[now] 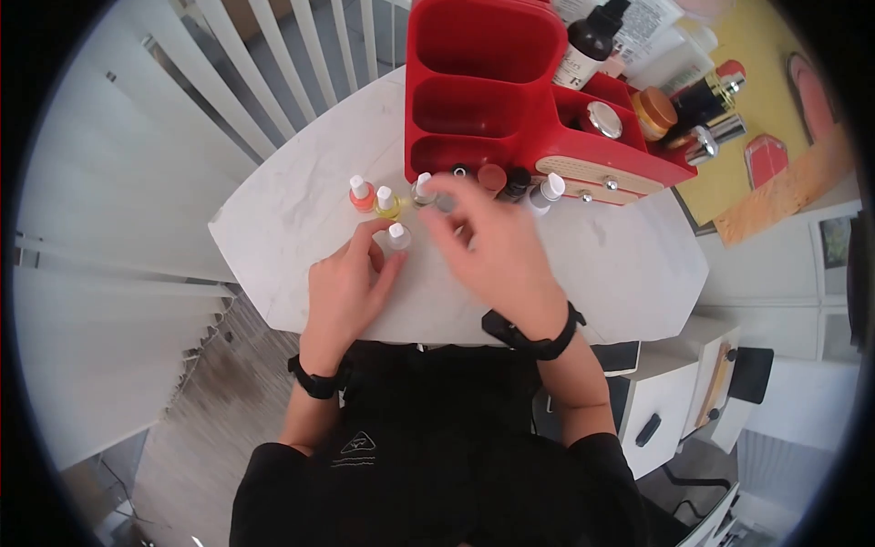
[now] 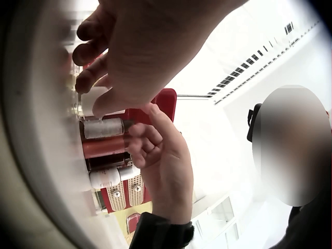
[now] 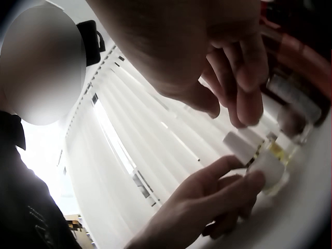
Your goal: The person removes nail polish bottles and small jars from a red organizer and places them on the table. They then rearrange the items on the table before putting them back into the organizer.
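Note:
My left hand [image 1: 341, 281] holds a small nail polish bottle [image 1: 397, 236] with a white cap, thumb and index finger at its sides, close over the white table. Just beyond it stand a coral nail polish bottle [image 1: 362, 195] and a yellow one [image 1: 387, 206]. My right hand [image 1: 499, 244], blurred, hovers to the right with loosely bent fingers and nothing between them. Its fingertips overlap another white-capped bottle [image 1: 422, 190] in the head view. In the right wrist view, the left thumb lies against the held bottle [image 3: 271, 169].
A red organizer [image 1: 533, 128] with compartments and small drawers stands at the back of the marble-look table [image 1: 629, 264]. Several bottles line its front, including a white-capped one [image 1: 547, 193] at the right. White slats [image 1: 232, 77] border the table's left side.

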`<state>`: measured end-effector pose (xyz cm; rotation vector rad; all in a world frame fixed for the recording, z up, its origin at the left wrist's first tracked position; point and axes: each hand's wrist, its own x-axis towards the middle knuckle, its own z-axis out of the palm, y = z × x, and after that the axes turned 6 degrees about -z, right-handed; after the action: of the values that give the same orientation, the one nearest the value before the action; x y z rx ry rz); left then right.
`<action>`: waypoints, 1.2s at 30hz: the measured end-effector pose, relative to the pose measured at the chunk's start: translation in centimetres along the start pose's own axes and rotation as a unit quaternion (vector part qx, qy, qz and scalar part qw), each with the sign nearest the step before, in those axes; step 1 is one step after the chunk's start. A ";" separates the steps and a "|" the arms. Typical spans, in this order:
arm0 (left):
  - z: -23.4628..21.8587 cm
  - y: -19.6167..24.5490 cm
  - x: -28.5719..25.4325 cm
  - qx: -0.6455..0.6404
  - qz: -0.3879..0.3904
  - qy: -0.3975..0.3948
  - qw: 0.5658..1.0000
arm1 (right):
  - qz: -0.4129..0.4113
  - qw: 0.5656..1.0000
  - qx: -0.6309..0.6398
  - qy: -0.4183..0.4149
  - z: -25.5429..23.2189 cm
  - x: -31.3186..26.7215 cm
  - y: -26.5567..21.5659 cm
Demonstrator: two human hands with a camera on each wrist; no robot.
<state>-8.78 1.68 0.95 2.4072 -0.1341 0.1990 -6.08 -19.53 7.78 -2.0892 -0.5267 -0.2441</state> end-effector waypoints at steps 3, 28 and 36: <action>-0.3 -0.3 -0.3 0.006 -0.008 0.016 1.000 | -0.053 0.985 -0.157 0.045 -0.8 0.8 2.3; -1.5 -0.7 0.5 -0.072 -0.112 0.072 0.988 | -0.119 0.993 -0.004 -0.006 3.9 0.5 1.6; -1.1 -0.5 -1.6 -0.137 -0.119 0.061 0.981 | 0.007 0.986 -0.166 0.020 -3.1 0.3 1.6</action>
<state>-10.40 2.86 1.18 2.1084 0.1731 0.2026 -4.97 -22.79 8.40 -2.4041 -0.4721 -0.3882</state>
